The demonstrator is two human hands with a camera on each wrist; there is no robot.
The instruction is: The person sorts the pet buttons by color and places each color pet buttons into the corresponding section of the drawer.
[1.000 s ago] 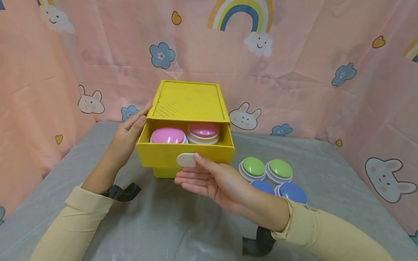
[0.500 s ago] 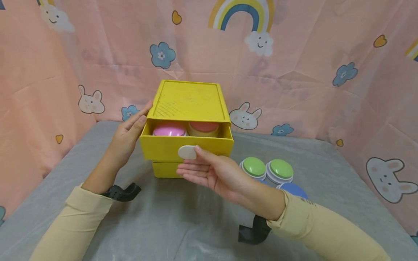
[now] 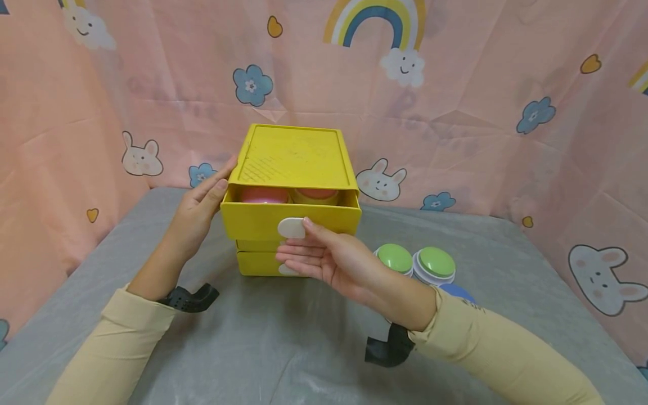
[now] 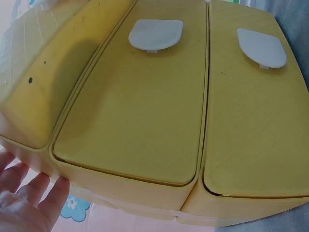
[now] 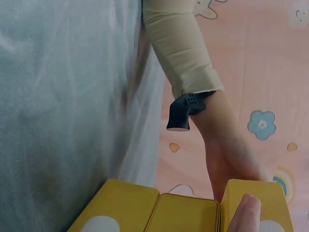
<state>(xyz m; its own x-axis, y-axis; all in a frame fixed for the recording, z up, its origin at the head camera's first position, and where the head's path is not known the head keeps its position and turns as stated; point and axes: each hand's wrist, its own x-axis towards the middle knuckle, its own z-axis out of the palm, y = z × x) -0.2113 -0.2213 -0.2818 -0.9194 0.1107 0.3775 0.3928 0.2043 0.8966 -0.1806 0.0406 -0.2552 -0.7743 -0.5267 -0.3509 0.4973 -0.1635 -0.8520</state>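
A yellow drawer cabinet (image 3: pixel 298 154) has its top drawer (image 3: pixel 248 222) partly pulled out. Inside sit pink dome-topped round buttons (image 3: pixel 265 195), mostly hidden by the drawer front. My right hand (image 3: pixel 334 256) has its thumb against the white handle (image 3: pixel 291 228), the other fingers stretched out below it. In the right wrist view that thumb (image 5: pixel 246 215) lies over the drawer front. My left hand (image 3: pixel 197 214) rests with straight fingers along the cabinet's left side. In the left wrist view, its fingertips (image 4: pixel 58 193) touch the side wall, and the two lower drawers (image 4: pixel 130 111) are closed.
Two green dome-topped buttons (image 3: pixel 436 262) with white bases stand on the grey cloth (image 3: pixel 217 360), right of the cabinet. A blue one (image 3: pixel 457 292) is partly covered by the right forearm. A pink patterned curtain (image 3: pixel 455 140) hangs behind.
The top drawer has slid inward along with my right hand, hiding more of the pink buttons and uncovering the lower drawers. My left hand stays against the cabinet side.
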